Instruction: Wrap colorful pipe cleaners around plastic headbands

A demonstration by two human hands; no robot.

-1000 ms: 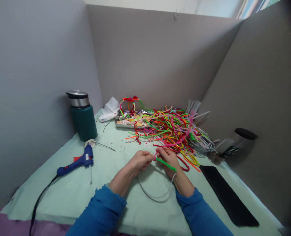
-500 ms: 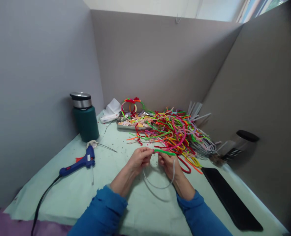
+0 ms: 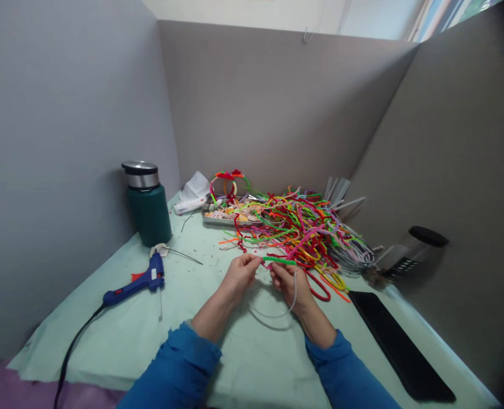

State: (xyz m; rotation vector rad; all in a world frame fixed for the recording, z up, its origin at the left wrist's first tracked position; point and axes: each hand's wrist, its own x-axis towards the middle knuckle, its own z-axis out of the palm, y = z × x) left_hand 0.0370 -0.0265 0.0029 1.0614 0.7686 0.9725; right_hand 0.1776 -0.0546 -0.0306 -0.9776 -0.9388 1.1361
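Note:
Over the middle of the table, my left hand [image 3: 240, 275] pinches the left end of a hoop, close to a bit of pink or red pipe cleaner. The hoop is a thin pale wire [image 3: 273, 316], bare along its lower curve, with a green fuzzy pipe cleaner wrap [image 3: 279, 261] along its top. At the right end of that wrap, the fingers of my right hand [image 3: 292, 286] are closed on a pink pipe cleaner [image 3: 302, 241], part of which reaches up in front of the pile. My fingertips partly hide where the pink strand meets the hoop.
Behind my hands lies a tangled pile of pipe cleaners [image 3: 294, 218], beside a metal tray [image 3: 234, 222] of small pieces and finished-looking coloured rings [image 3: 223, 184]. A blue glue gun [image 3: 134, 286] and green bottle [image 3: 148, 213] are left; a black flat object [image 3: 400, 343] and clear jar [image 3: 413, 250] right.
Both hands and the hoop have shifted slightly left. The pink pipe cleaner's wide loop above my right hand has dropped and narrowed, and pink now shows beneath the green wrap between my fingers.

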